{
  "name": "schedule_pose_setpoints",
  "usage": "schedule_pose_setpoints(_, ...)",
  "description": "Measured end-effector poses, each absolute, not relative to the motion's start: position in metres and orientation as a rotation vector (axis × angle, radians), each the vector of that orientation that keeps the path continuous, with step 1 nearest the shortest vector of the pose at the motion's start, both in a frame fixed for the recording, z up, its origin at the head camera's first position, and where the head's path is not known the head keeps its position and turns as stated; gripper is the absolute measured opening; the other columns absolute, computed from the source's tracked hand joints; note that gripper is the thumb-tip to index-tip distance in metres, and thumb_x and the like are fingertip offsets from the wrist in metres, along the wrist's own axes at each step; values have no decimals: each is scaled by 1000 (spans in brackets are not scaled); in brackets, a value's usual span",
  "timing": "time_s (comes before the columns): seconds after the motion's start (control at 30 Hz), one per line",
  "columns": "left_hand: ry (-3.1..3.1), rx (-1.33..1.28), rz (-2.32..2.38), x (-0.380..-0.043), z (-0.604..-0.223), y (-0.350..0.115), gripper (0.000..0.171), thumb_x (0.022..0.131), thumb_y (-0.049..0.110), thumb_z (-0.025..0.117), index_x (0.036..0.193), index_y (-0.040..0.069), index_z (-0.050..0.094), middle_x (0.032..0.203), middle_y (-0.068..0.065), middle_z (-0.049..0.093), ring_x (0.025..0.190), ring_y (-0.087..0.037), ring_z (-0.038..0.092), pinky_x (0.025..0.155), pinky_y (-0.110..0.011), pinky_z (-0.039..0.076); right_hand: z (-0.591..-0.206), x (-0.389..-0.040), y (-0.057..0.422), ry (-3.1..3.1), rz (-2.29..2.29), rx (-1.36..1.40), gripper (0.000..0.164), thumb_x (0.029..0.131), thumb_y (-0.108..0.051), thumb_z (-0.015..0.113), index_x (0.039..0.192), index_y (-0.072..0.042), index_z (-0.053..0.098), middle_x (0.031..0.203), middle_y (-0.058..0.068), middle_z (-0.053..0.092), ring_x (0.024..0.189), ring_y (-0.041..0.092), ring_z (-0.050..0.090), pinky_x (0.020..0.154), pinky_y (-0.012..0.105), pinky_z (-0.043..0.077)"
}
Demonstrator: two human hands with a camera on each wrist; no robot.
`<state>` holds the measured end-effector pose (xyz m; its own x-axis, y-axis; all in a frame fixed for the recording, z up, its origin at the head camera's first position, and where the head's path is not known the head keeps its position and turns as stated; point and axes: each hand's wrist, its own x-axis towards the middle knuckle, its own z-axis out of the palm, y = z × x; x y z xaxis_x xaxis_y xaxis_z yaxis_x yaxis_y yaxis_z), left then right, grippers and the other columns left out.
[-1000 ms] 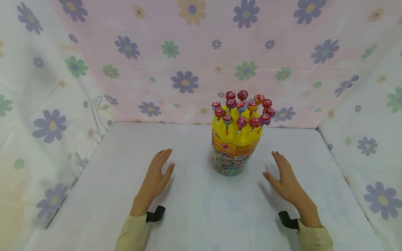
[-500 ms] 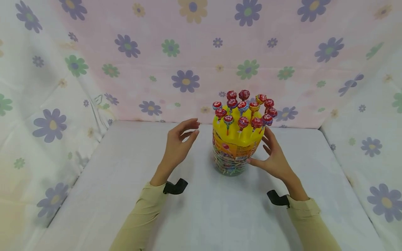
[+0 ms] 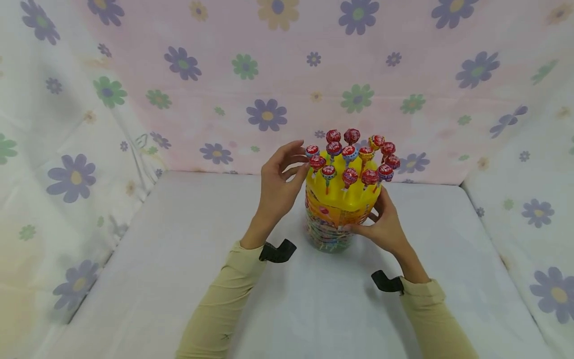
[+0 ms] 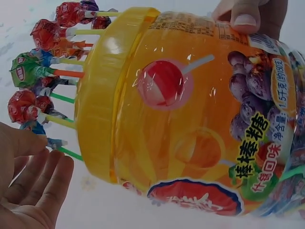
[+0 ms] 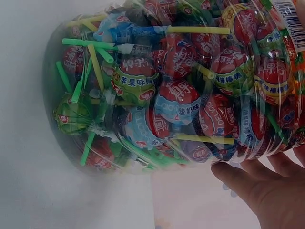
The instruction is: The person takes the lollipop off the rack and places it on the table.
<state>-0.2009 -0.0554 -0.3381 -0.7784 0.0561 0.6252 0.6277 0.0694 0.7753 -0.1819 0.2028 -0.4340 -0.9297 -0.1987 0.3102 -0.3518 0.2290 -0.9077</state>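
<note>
A plastic tub of lollipops (image 3: 343,214) stands upright, its orange label and clear lower wall showing wrapped candy. Lollipops stick up from holes in its yellow lid (image 3: 343,194). At the tub's right side, my right hand (image 3: 381,227) grips it, thumb on the front and fingers round the side. My left hand (image 3: 282,184) is at the lid's left edge, thumb and fingers parted beside a blue-wrapped lollipop (image 3: 312,151). In the left wrist view the thumb (image 4: 28,140) overlaps that lollipop's wrapper, and its green stick runs into the lid.
A white-covered table (image 3: 202,224) lies under the tub. Floral cloth (image 3: 202,99) hangs behind it and on both sides. Black wrist mounts (image 3: 278,251) sit at both cuffs, and a barcode (image 5: 288,24) shows on the tub's label.
My left hand has moved right and up from the table to the lollipops at the lid's edge. My right hand has come in from the right and taken hold of the tub.
</note>
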Motion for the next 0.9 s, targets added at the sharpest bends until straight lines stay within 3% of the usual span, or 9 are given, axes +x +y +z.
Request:
schedule_pose_setpoints(0.27, -1820, -712, -1760, -206, -342, -45, 37, 92, -12, 65, 129, -11, 60, 117, -26, 66, 103, -37, 69, 91, -39, 61, -436, -179, 205, -2339, 1839, 498, 98, 77, 5, 84, 156, -16, 31, 143, 5, 53, 127, 9, 55, 99, 19, 51)
schedule_pose_setpoints(0.43, -1741, -640, -1775, -210, -338, -49, 37, 92, -9, 67, 128, -10, 61, 117, -26, 67, 99, -32, 69, 90, -40, 61, -437, -181, 205, -2353, 1818, 494, 98, 77, 3, 85, 157, -18, 31, 145, 7, 52, 130, 13, 55, 101, 25, 52)
schedule_pose_setpoints(0.53, -1707, -571, -1809, -211, -339, -59, 38, 91, -8, 69, 128, -11, 61, 117, -26, 66, 97, -22, 70, 89, -38, 61, -436, -183, 203, -2360, 1808, 490, 100, 77, 3, 85, 157, -18, 30, 146, 7, 52, 132, 19, 55, 102, 31, 52)
schedule_pose_setpoints(0.7, -1726, -420, -1877, -211, -360, -78, 38, 91, -9, 68, 128, -11, 61, 117, -26, 66, 92, -8, 69, 83, -24, 61, -436, -182, 200, -2376, 1803, 482, 100, 79, 1, 85, 158, -18, 27, 149, 10, 49, 137, 32, 51, 105, 47, 50)
schedule_pose_setpoints(0.9, -1886, -290, -1871, -205, -397, -94, 37, 91, -7, 69, 127, -9, 62, 113, -26, 67, 87, -6, 68, 75, -18, 60, -438, -180, 197, -2380, 1825, 428, 100, 81, 0, 84, 158, -15, 22, 153, 11, 45, 142, 37, 45, 108, 60, 44)
